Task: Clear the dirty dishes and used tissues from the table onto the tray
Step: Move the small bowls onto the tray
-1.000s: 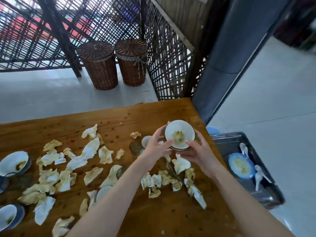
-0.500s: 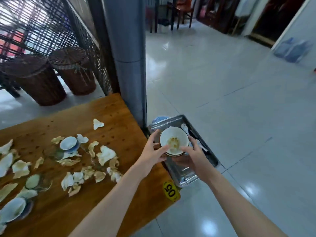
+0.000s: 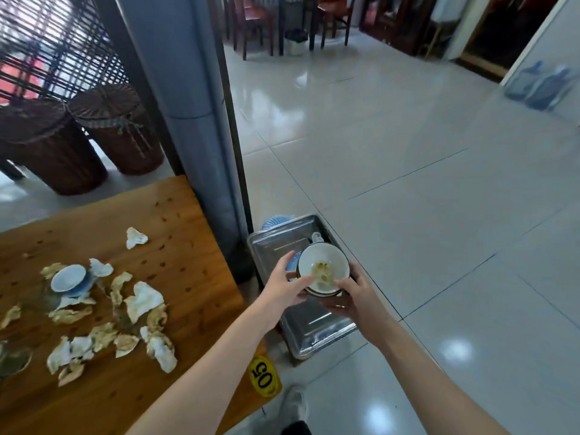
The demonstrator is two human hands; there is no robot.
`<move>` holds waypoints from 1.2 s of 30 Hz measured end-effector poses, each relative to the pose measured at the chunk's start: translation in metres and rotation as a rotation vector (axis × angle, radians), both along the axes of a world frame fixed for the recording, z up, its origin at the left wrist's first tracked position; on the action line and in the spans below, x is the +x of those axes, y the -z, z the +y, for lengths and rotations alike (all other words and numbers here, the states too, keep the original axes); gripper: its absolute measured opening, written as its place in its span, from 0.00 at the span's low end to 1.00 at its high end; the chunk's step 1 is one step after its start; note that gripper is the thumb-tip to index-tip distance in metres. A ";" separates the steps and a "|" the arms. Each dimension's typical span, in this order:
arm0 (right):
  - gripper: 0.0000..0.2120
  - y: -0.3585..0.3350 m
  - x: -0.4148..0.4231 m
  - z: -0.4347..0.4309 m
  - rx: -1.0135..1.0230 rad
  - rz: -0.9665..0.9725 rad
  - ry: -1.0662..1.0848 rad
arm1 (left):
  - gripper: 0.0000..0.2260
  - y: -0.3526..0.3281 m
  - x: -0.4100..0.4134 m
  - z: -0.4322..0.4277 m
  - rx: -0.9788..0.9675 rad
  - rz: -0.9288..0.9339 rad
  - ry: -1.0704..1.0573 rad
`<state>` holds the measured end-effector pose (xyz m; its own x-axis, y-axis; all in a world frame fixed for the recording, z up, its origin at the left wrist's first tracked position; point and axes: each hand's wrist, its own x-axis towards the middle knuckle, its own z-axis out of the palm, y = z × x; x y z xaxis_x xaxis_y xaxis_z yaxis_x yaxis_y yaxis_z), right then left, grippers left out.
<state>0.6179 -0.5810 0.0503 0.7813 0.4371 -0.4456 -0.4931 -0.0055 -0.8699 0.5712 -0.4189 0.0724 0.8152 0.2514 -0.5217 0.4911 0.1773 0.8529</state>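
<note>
Seen from the head, the stack of dirty bowls [image 3: 323,270] should go down slowly and flat into the tray [image 3: 317,331], so nothing tips or spills. The left hand [image 3: 284,288] grips its left edge. The right hand [image 3: 357,298] cups it from under, and the bowls hang just above the tray.

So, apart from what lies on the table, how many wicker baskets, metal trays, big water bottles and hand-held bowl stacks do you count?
Wicker baskets: 2
Metal tray: 1
Water bottles: 2
Bowl stack, gripped by the left hand and the right hand: 1
Total: 6
</note>
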 end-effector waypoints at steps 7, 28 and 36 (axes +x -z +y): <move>0.22 0.031 0.064 0.011 -0.035 0.086 0.007 | 0.28 0.038 0.062 0.007 -0.050 0.047 -0.049; 0.23 0.128 0.210 0.102 -0.256 0.183 -0.323 | 0.19 0.155 0.169 0.074 -0.099 0.218 -0.330; 0.27 0.201 0.265 0.146 -0.289 0.141 -0.493 | 0.23 0.225 0.208 0.100 -0.119 0.261 -0.468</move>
